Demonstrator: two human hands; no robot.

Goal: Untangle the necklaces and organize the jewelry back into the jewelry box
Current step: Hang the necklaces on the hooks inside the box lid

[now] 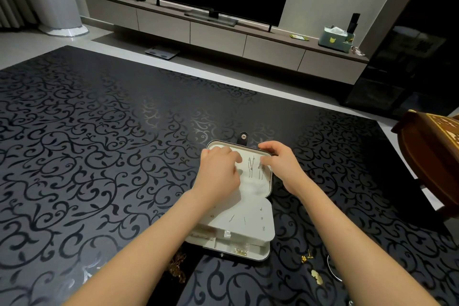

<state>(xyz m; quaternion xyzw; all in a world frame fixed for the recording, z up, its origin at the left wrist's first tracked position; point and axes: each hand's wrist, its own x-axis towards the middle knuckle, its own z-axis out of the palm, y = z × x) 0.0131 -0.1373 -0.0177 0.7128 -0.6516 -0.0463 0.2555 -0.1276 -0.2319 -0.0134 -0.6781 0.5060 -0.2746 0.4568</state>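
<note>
Forearms first, low and bare, reaching out over the bench to the open jewelry box. At the right hand: fingers curled at the far rim of the lid, thumb and forefinger drawn together at the head of the outer chain, seemingly pinching it. At the left hand: fingers bent, tips down on the pale lining beside the inner chain (anything held beneath them hidden, so cannot tell).

Judged as the hanging step: seat the chain's top on its hook before letting go, and keep the left tips flat on the lining to steady the lid. Draw each strand straight down, apart from its neighbour, then tuck the tails into the gathered pocket to prevent crossing. Mind the earring flap just below; avoid brushing its studs loose.

Further out, more to fetch: a gold tangle near the left forearm, gold pieces and a bangle lying right of the box, all on the bench.
</note>
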